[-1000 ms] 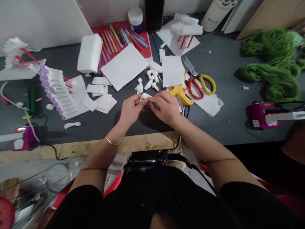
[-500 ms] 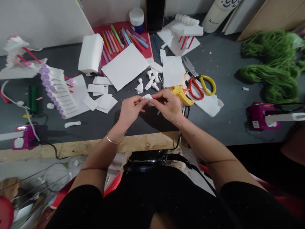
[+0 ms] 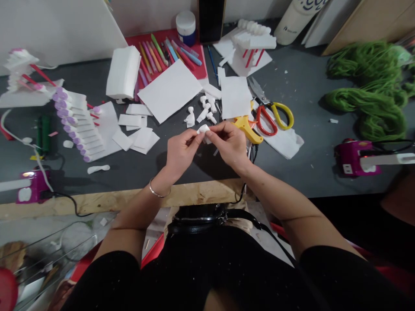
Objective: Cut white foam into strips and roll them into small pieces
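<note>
White foam lump (image 3: 203, 128) sits pinched between both hands, above the grey worktop (image 3: 136, 172) and roughly in front of the person's chest. The left hand (image 3: 183, 151) and right hand (image 3: 229, 144) face each other, and the fingers (image 3: 215, 128) of each are closed on the lump, gripping it from opposite sides. A silver bangle (image 3: 156, 191) circles the left wrist.

Small white foam shapes (image 3: 205, 108) lie just ahead of the hands. A yellow cutter (image 3: 247, 129) lies just beside the right hand, near red-handled scissors (image 3: 266, 121) and yellow-handled scissors (image 3: 282, 115). A square white sheet (image 3: 235, 97) lies above the cutter, and a larger white sheet (image 3: 170, 90) lies tilted on the edge of a red board (image 3: 197, 65) holding coloured pens (image 3: 155, 56).

To the left, a row of foam strips with purple tips (image 3: 76, 125) rests on white paper. Green yarn (image 3: 366, 95) is heaped to the right, well apart from the hands, with a purple device (image 3: 352, 158) below it. A wooden strip (image 3: 129, 198) runs along the near edge of the worktop.
</note>
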A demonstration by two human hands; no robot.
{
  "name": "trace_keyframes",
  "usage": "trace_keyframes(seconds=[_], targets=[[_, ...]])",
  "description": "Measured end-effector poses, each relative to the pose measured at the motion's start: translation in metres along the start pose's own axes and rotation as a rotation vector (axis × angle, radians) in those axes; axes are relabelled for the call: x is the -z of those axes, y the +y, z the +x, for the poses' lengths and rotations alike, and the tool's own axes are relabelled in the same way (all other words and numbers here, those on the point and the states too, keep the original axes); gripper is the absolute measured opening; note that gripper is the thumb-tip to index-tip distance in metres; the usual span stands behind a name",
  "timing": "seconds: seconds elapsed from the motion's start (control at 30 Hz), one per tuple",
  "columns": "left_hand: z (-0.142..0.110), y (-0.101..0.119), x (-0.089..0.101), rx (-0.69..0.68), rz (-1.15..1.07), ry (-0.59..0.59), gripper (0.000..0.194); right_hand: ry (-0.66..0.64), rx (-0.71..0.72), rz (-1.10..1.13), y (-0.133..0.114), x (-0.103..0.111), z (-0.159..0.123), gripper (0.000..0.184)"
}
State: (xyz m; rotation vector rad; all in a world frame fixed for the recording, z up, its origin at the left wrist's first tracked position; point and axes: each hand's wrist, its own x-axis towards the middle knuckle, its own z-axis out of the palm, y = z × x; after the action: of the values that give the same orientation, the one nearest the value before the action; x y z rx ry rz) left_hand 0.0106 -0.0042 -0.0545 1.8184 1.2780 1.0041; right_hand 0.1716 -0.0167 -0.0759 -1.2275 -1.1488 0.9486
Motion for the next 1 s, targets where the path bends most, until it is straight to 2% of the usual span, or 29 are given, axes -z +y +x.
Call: trace_keyframes(seconds=[0.1, 0.23, 0.47, 0.6, 0.73, 0.87, 1.0], targets=[[-0.002, 0.005, -0.003, -0.055, 0.128, 0.043, 0.043, 0.062, 0.04, -0.043, -0.001, -0.003, -0.003, 0.033], [-0.002, 0.007, -0.007, -0.099, 0.195, 0.072, 0.039, 0.098, 0.055, -0.033, 0.003, -0.006, -0.004, 0.037], [0.005, 0.009, -0.009, -0.133, 0.204, 0.107, 0.024, 0.049, 0.003, 0.012, 0.006, -0.003, 0.002, 0.047], [0.004, 0.012, -0.015, -0.178, 0.161, 0.183, 0.012, 0.034, -0.01, 0.056, 0.009, -0.002, 0.003, 0.048], [0.0, 0.013, -0.021, -0.231, 0.172, 0.229, 0.014, 0.019, -0.043, 0.097, 0.013, -0.003, 0.005, 0.047], [-0.002, 0.011, -0.028, -0.179, 0.091, 0.242, 0.019, 0.048, -0.091, 0.138, 0.013, -0.005, 0.005, 0.044], [0.002, 0.005, -0.037, -0.065, -0.1, 0.247, 0.02, 0.061, -0.052, 0.105, 0.008, -0.007, 0.003, 0.041]])
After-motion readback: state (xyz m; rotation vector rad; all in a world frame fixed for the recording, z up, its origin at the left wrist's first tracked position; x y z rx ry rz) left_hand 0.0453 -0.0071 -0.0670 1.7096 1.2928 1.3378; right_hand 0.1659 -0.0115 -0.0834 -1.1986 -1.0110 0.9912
